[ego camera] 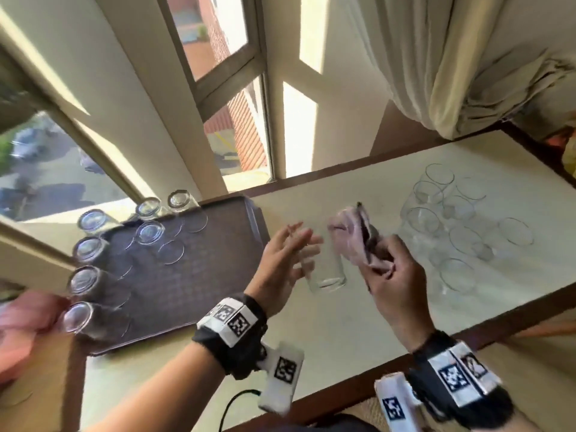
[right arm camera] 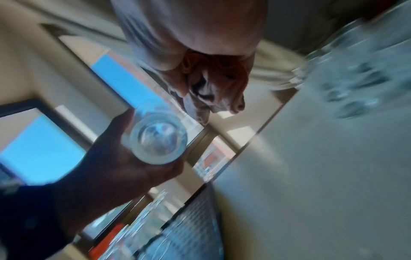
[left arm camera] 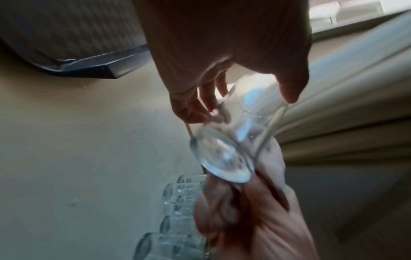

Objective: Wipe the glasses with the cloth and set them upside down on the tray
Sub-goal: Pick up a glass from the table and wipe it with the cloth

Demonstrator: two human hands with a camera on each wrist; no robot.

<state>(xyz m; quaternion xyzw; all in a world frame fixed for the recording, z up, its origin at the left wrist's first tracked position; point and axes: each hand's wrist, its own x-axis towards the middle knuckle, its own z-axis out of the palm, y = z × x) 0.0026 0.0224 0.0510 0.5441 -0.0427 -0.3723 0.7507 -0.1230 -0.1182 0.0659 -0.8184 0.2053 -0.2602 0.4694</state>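
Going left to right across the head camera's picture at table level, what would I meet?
Upside-down glasses on the tray → left hand → held glass → cloth in the right hand → upright glasses.

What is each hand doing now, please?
Left hand: holds a glass, fingers and thumb round it.
Right hand: grips the cloth.

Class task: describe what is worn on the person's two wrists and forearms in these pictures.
Both forearms are bare, with no sleeves. The left hand and right hand each carry a black wrist strap bearing white blocks printed with black square markers. A thin dark cable loops beneath the left wrist's block.
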